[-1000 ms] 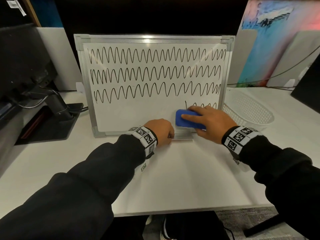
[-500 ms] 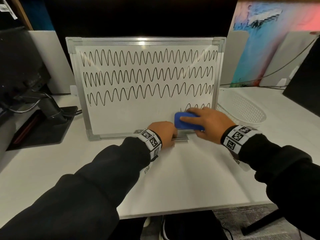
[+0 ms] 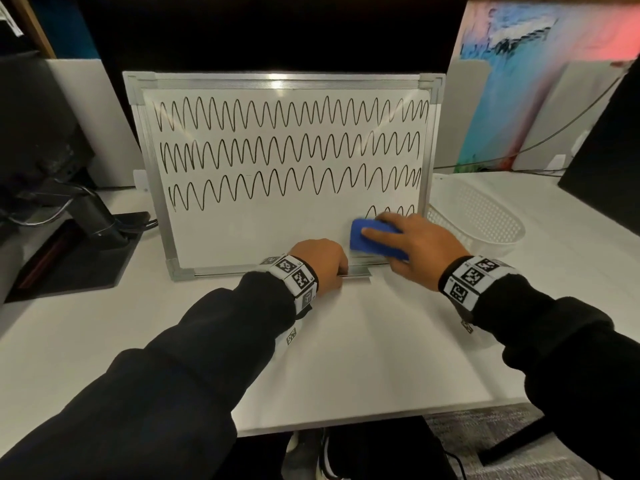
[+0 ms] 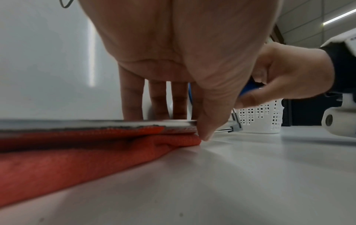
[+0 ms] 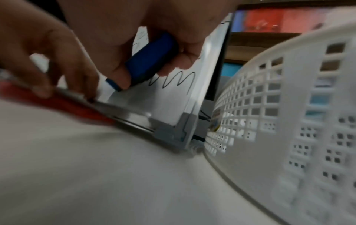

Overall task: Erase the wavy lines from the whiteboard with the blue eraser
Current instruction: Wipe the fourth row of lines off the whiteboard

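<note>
the whiteboard (image 3: 263, 223) stands tilted back at the centre of the head view, its lower edge on the white bench (image 3: 363, 358). three full rows of wavy lines (image 3: 287, 148) run across the upper and middle board; a short remnant of a fourth row (image 3: 391, 211) sits at the lower right of the board, just above the blue eraser (image 3: 367, 244).

the right hand (image 3: 420, 245) holds the blue eraser flat against the board surface at the lower right of the board, grip closed around it: fingers over its top, thumb at its lower edge, as the right wrist view confirms (image 5: 152, 60).

the left hand (image 3: 320, 263) is at the middle of the board's lower edge, grip pinching the metal tray ledge (image 4: 96, 124), fingers on top and thumb at the front. an orange cloth (image 4: 77, 159) lies under that ledge.

a white perforated basket (image 3: 485, 220) stands on the bench just right of the board. a dark stand base (image 3: 76, 258) lies at the left of the frame.
</note>
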`<state>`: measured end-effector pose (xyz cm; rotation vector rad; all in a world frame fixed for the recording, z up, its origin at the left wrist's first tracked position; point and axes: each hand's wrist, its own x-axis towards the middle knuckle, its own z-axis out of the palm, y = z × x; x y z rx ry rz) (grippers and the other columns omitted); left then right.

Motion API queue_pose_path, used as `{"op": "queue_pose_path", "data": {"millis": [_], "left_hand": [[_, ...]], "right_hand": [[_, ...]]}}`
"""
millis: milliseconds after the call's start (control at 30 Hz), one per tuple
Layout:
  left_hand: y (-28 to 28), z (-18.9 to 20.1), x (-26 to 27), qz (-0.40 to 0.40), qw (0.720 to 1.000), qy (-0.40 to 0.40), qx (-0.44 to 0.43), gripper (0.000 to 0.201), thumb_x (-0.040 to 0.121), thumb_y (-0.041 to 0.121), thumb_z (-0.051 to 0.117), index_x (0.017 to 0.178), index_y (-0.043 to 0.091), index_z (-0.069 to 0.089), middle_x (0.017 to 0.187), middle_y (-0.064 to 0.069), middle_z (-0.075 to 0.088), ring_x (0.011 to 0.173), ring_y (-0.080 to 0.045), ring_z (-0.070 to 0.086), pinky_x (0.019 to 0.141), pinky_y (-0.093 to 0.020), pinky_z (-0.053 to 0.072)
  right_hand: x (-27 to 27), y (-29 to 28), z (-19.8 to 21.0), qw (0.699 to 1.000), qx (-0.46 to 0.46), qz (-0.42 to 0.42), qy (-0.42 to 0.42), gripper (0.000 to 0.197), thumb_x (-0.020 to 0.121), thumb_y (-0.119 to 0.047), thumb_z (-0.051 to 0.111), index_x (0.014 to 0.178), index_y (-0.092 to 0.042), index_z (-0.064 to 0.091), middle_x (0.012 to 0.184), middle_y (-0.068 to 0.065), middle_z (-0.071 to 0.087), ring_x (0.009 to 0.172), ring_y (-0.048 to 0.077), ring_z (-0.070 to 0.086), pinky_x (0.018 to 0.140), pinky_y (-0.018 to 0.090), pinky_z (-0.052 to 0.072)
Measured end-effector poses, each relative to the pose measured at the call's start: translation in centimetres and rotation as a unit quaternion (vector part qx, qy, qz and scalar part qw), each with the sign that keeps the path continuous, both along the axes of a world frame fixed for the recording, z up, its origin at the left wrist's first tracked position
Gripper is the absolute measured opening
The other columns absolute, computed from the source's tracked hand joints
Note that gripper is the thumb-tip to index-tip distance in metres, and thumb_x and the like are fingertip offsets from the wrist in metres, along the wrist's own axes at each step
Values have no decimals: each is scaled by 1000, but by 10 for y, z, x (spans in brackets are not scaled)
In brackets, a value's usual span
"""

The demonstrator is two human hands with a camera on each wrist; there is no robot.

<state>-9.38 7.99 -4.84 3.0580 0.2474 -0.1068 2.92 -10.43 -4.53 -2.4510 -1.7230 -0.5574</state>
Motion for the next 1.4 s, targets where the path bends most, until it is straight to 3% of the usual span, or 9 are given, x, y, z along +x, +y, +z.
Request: {"op": "queue_pose_path", "data": {"millis": [167, 300, 433, 567, 700, 833, 1100, 1233, 1400], "left_hand": [[1, -1, 0, -3, 1000, -2, 0, 18, 86, 31, 64, 101, 30, 73, 94, 6, 67, 77, -18, 59, 64, -26, 38], [1, -1, 0, -4, 1000, 2, 1, 15, 85, 30, 63, 95, 30, 74, 88, 7, 66, 76, -18, 61, 62, -25, 39], [1, 0, 0, 2, 1000, -4, -3, 16, 85, 29, 64, 97, 30, 74, 88, 7, 67, 73, -17, 58, 62, -25, 38], [1, -1, 2, -2, 1000, 4, -8, 18, 85, 30, 64, 100, 30, 74, 93, 7, 68, 79, -18, 61, 65, -26, 41], [1, -2, 0, 2, 1000, -2, -6, 17, 86, 30, 64, 100, 30, 74, 91, 6, 67, 77, -18, 61, 64, -26, 41], [1, 0, 0, 2, 1000, 4, -13, 18, 84, 29, 64, 99, 29, 74, 92, 6, 67, 81, -19, 63, 67, -27, 44], [-9, 4, 2, 15, 1000, 13, -4, 14, 85, 28, 64, 98, 26, 70, 95, 2, 66, 83, -21, 63, 72, -29, 50], [-20, 4, 6, 3, 1000, 3, -1, 15, 86, 25, 61, 99, 25, 70, 96, 1, 66, 84, -22, 63, 73, -30, 51], [-21, 6, 7, 17, 999, 3, -32, 15, 85, 26, 64, 98, 28, 72, 97, 3, 69, 86, -22, 64, 74, -29, 50]], "right_hand": [[10, -6, 12, 992, 83, -85, 42, 66, 81, -25, 67, 142, -35, 43, 141, 3, 45, 101, 29, 54, 78, 39, 51], [-1, -7, 0, 999, -29, 17, -23, 66, 78, -26, 70, 140, -33, 46, 138, 5, 49, 95, 29, 57, 74, 38, 52], [12, -9, 13, 991, 80, -94, 48, 67, 81, -26, 67, 143, -35, 41, 142, 3, 44, 100, 29, 54, 75, 39, 52], [1, -11, 1, 999, -34, 7, -18, 66, 80, -28, 68, 141, -35, 44, 140, 5, 47, 98, 30, 57, 73, 39, 54], [13, -14, 14, 990, 86, -102, 49, 66, 83, -26, 66, 143, -34, 41, 143, 4, 44, 105, 30, 54, 78, 38, 51], [3, -18, -1, 999, -33, -7, -14, 66, 80, -29, 68, 141, -37, 43, 141, 4, 47, 101, 31, 58, 73, 37, 53], [-5, -20, -2, 995, -57, -76, 31, 73, 82, -48, 61, 147, -39, 30, 139, 1, 45, 86, 26, 64, 68, 27, 47], [1, -15, 10, 983, 50, -152, 89, 75, 85, -52, 57, 150, -39, 21, 132, 1, 44, 86, 26, 60, 69, 28, 48], [-10, -17, -1, 989, -55, -114, 75, 75, 83, -55, 53, 149, -42, 20, 113, 0, 53, 82, 21, 58, 65, 26, 42]]}}
